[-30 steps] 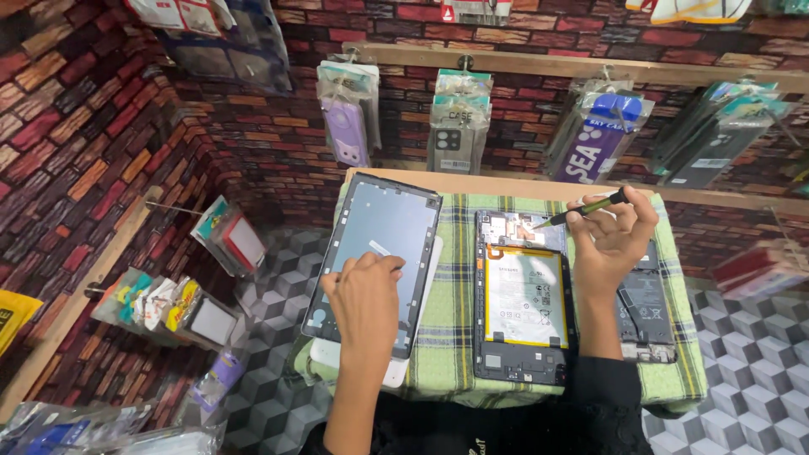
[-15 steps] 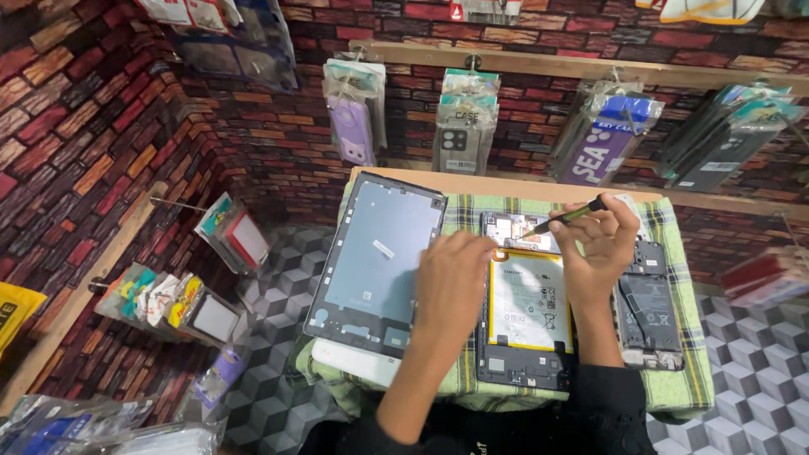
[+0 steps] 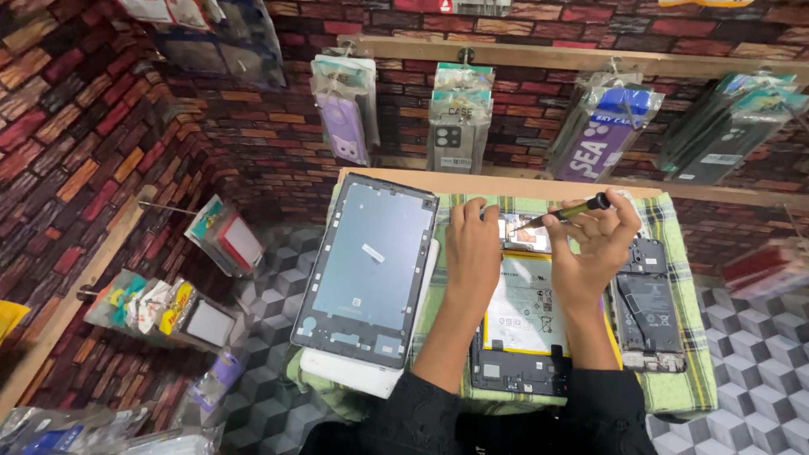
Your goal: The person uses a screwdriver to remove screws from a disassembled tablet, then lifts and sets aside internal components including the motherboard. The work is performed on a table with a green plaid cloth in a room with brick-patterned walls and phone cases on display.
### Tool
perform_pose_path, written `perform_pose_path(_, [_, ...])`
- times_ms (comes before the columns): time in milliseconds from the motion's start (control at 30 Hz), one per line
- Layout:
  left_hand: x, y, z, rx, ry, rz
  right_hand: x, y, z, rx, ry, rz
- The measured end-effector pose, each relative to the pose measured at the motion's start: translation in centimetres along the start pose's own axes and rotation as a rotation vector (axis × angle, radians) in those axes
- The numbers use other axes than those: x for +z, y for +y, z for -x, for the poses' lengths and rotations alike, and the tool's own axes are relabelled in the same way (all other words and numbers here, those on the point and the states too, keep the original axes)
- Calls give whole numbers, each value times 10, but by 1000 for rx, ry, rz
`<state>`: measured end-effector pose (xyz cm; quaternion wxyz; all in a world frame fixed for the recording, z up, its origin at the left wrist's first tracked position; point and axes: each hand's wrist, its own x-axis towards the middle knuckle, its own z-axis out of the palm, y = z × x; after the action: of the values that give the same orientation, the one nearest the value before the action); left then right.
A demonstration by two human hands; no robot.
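Note:
An opened tablet [image 3: 527,324] with its white battery showing lies on the green checked cloth [image 3: 687,371]. My left hand [image 3: 472,248] rests flat on the tablet's upper left part, fingers together. My right hand [image 3: 594,244] holds a dark screwdriver [image 3: 566,212] with its tip pointing left at the tablet's top edge. The tablet's back cover [image 3: 371,265], grey-blue inside, lies to the left on a white box [image 3: 358,375].
A second opened device [image 3: 647,303] lies right of the tablet. Phone cases in clear bags [image 3: 459,118] hang on the brick wall behind the small table. More packaged items [image 3: 156,307] hang on pegs at the left. Patterned floor lies below.
My left hand has left the back cover and moved right onto the opened tablet. My right hand has kept the screwdriver and lowered its tip toward the tablet's top.

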<state>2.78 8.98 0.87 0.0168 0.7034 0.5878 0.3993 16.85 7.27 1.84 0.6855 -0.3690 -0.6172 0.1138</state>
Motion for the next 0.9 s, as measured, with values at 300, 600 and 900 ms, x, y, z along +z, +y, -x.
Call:
perform_pose_path(300, [-14, 6, -2, -93, -35, 127, 1, -3, 2, -100, -84, 18])
perform_pose_path(600, [-23, 9, 0, -128, -46, 208, 1, -5, 4, -138, -128, 19])
perform_pose_path(900, [-23, 9, -2, -140, -54, 193, 3, -4, 4, -156, -160, 30])
